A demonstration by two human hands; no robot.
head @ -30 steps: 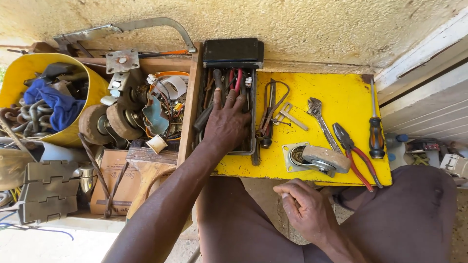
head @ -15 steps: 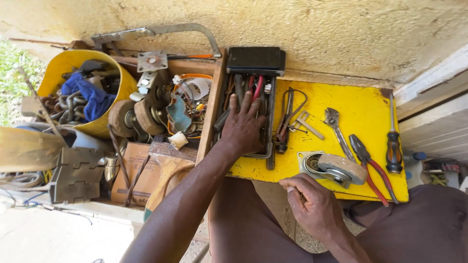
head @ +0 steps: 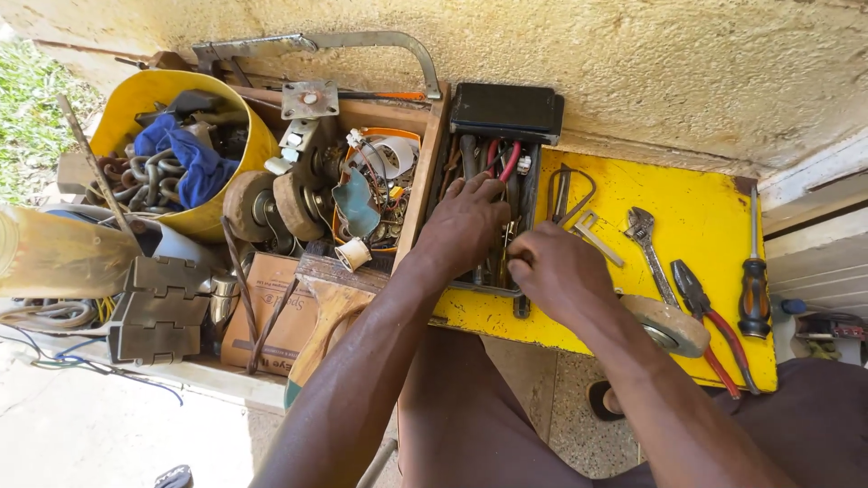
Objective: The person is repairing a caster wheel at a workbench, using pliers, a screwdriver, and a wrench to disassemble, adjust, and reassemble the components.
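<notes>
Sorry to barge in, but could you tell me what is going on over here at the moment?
A seated person has both hands in a narrow black tool tray that lies on a yellow board. The left hand rests on the tools in the tray, among them red-handled ones; the right hand is at the tray's lower right edge, and what it grips is hidden. An adjustable wrench, pliers and a screwdriver lie untouched on the board. A wooden box of hardware sits left of the tray.
</notes>
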